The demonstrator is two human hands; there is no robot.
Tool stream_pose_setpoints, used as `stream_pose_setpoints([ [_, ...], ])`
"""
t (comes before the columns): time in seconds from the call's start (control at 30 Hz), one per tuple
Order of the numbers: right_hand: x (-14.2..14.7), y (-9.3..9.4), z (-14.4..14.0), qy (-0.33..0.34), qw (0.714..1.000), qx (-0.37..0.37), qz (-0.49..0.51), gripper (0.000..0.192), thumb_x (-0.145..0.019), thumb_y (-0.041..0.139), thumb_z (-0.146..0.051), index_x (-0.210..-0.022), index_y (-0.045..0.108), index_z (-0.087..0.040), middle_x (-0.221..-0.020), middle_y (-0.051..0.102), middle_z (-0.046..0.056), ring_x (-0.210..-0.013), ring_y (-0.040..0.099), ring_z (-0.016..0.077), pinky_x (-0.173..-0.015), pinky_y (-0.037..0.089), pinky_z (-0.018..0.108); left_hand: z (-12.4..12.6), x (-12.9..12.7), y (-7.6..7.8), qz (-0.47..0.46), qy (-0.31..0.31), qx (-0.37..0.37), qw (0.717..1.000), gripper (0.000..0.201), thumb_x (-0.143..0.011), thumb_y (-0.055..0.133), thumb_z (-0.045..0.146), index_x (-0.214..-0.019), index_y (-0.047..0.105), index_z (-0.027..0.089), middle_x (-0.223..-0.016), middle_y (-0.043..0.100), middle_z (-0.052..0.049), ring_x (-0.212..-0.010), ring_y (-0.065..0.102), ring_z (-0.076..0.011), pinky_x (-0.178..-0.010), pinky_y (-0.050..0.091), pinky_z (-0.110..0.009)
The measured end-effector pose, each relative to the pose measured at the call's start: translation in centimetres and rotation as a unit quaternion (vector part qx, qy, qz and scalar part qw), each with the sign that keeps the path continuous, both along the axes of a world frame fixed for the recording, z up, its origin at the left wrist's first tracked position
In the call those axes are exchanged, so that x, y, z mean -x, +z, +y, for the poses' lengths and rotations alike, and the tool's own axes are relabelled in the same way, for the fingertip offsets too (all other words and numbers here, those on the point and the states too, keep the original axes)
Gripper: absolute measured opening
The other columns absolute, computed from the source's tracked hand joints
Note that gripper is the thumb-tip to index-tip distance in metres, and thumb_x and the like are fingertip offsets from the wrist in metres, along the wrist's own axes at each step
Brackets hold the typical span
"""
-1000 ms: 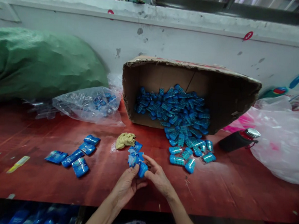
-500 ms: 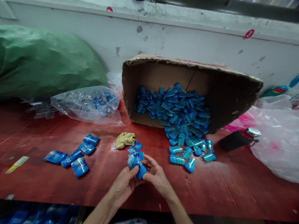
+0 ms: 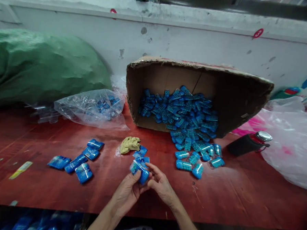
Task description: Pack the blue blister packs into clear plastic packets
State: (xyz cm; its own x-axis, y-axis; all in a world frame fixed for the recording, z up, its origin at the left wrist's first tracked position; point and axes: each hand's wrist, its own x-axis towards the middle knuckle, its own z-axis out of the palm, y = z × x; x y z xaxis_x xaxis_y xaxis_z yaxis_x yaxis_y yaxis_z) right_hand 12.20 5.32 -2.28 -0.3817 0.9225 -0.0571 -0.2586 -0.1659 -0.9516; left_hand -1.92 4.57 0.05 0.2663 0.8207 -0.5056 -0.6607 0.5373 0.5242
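Observation:
Near the front of the red table, my left hand [image 3: 130, 187] is closed on a small shiny blue packet [image 3: 141, 173], with the thumb on its face. My right hand [image 3: 161, 185] grips the packet's right side between thumb and bent fingers; the exact contact is partly hidden. Just beyond the packet lie flat blue wrappers [image 3: 141, 151], partly covered by it. A lump of yellowish putty-like material [image 3: 130, 144] touches them. To the left rest several filled blue packets [image 3: 84, 173]. On the right are loose small blue containers with clear bodies [image 3: 183, 165].
A cardboard box [image 3: 243, 102] on its side spills many blue containers. A clear plastic bag [image 3: 92, 108] and a big green sack [image 3: 48, 68] lie left. At right stand a tilted dark bottle [image 3: 246, 144] and a whitish plastic bag [image 3: 293, 146].
The blue packet has turned slightly in my hands, and my right fingers have shifted along its right side. The whole view has moved a little, so the scene sits slightly farther right.

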Motion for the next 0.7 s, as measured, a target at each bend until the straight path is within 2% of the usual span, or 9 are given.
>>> stream_pose_setpoints([
  [0.1,-0.3,0.4,1.1,-0.013,0.992,-0.061,-0.112,0.038,-0.074,0.056,-0.023,-0.111,0.053,-0.024,-0.096,0.058,0.002,-0.081,0.054,0.0152,-0.074,0.043,0.028,1.4,3.4,1.0,0.034,0.135,0.015,0.99,0.023,-0.082,0.044,0.029,-0.085,0.06,0.013,-0.083,0.068,-0.012,-0.083,0.064,-0.0227,-0.07,0.052,-0.035],
  [0.2,0.1,0.9,3.5,-0.057,0.947,-0.157,-0.275,0.03,-0.076,0.053,-0.028,-0.106,0.057,-0.023,-0.088,0.059,0.001,-0.074,0.053,0.0141,-0.07,0.041,0.026,2.6,7.4,2.2,0.066,0.282,0.027,0.957,0.034,-0.085,0.032,0.032,-0.082,0.059,0.012,-0.085,0.067,-0.014,-0.085,0.063,-0.0226,-0.067,0.052,-0.035],
  [0.27,1.3,1.1,5.7,-0.067,0.899,-0.214,-0.376,0.034,-0.076,0.055,-0.031,-0.108,0.055,-0.022,-0.087,0.059,0.002,-0.074,0.054,0.0149,-0.07,0.04,0.026,3.0,9.0,2.5,0.107,0.304,0.039,0.946,0.03,-0.084,0.033,0.027,-0.08,0.058,0.012,-0.074,0.066,-0.011,-0.077,0.063,-0.02,-0.068,0.051,-0.034],
  [0.37,4.2,1.0,9.3,-0.061,0.816,-0.267,-0.508,0.045,-0.073,0.058,-0.036,-0.116,0.048,-0.023,-0.095,0.058,0.005,-0.084,0.054,0.0185,-0.07,0.04,0.027,3.5,8.8,1.8,0.245,0.246,-0.018,0.938,0.019,-0.078,0.045,0.027,-0.088,0.057,0.015,-0.068,0.064,-0.005,-0.072,0.063,-0.0189,-0.076,0.048,-0.039],
  [0.4,5.3,0.8,10.3,-0.056,0.806,-0.272,-0.523,0.043,-0.073,0.059,-0.034,-0.113,0.05,-0.022,-0.095,0.059,0.005,-0.085,0.054,0.0193,-0.069,0.039,0.027,3.8,8.4,1.2,0.319,0.218,-0.061,0.92,0.023,-0.075,0.049,0.029,-0.093,0.056,0.016,-0.073,0.065,-0.005,-0.077,0.062,-0.0202,-0.08,0.046,-0.041],
  [0.43,6.3,0.7,11.3,-0.051,0.8,-0.275,-0.53,0.034,-0.074,0.058,-0.031,-0.107,0.055,-0.022,-0.094,0.06,0.005,-0.085,0.055,0.0191,-0.069,0.039,0.026,4.3,7.8,0.5,0.409,0.195,-0.107,0.885,0.028,-0.072,0.053,0.03,-0.097,0.055,0.016,-0.084,0.066,-0.007,-0.085,0.061,-0.0221,-0.085,0.043,-0.043],
  [0.5,7.7,0.4,12.6,-0.035,0.797,-0.285,-0.532,0.017,-0.077,0.054,-0.024,-0.092,0.062,-0.021,-0.089,0.062,0.004,-0.083,0.055,0.0176,-0.068,0.039,0.024,5.6,6.8,-1.1,0.577,0.147,-0.216,0.774,0.037,-0.071,0.053,0.031,-0.105,0.053,0.017,-0.108,0.06,-0.011,-0.105,0.051,-0.0252,-0.093,0.035,-0.045],
  [0.57,8.0,0.2,13.0,-0.018,0.793,-0.302,-0.528,0.014,-0.08,0.05,-0.02,-0.085,0.063,-0.02,-0.086,0.063,0.002,-0.081,0.055,0.0153,-0.069,0.038,0.022,7.1,6.0,-2.9,0.678,0.094,-0.29,0.669,0.045,-0.073,0.051,0.03,-0.115,0.047,0.017,-0.122,0.051,-0.013,-0.117,0.04,-0.0262,-0.098,0.028,-0.046],
  [0.7,5.1,0.2,10.9,-0.006,0.781,-0.332,-0.529,0.025,-0.083,0.048,-0.021,-0.107,0.055,-0.023,-0.096,0.06,0.002,-0.086,0.053,0.013,-0.074,0.036,0.02,9.5,5.5,-5.6,0.783,-0.02,-0.287,0.552,0.049,-0.077,0.044,0.027,-0.124,0.041,0.016,-0.13,0.042,-0.016,-0.124,0.03,-0.0298,-0.096,0.025,-0.052],
])
